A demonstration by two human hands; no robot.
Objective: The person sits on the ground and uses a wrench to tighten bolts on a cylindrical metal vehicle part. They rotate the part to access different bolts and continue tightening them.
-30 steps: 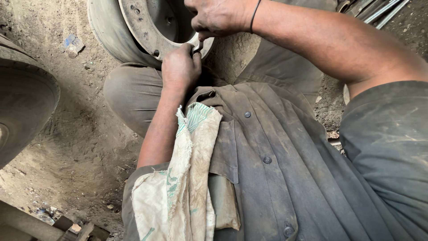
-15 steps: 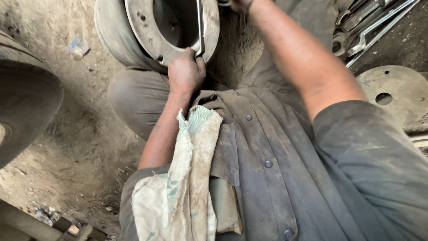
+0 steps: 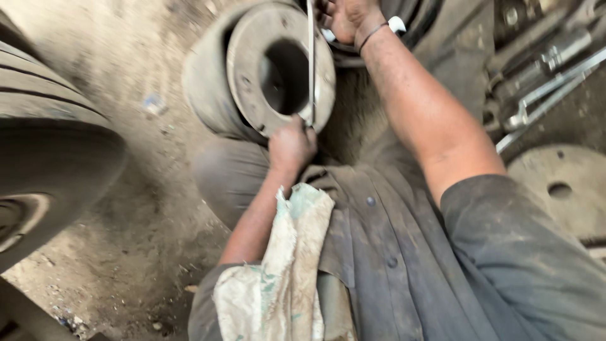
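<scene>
right hand (image 3: 346,19) cut by top edge, tyre (image 3: 50,151) cropped left, tools (image 3: 536,82) blurred

The person wears a dusty grey-brown work shirt (image 3: 404,252) with short sleeves, buttoned down the front; dark round buttons run in a line along the placket below the left hand (image 3: 291,146). The right sleeve ends above the elbow, its hem a plain folded edge, and the cloth is smudged with grime. Both forearms are bare and streaked with dirt. A thin dark band (image 3: 371,33) circles the wrist just behind the right hand (image 3: 347,17). Trousers (image 3: 227,180) of the same grey-brown cloth cover the knee beside the left hand. A worn, pale rag (image 3: 278,278) with faint green marks hangs over the left upper arm and shoulder.
</scene>
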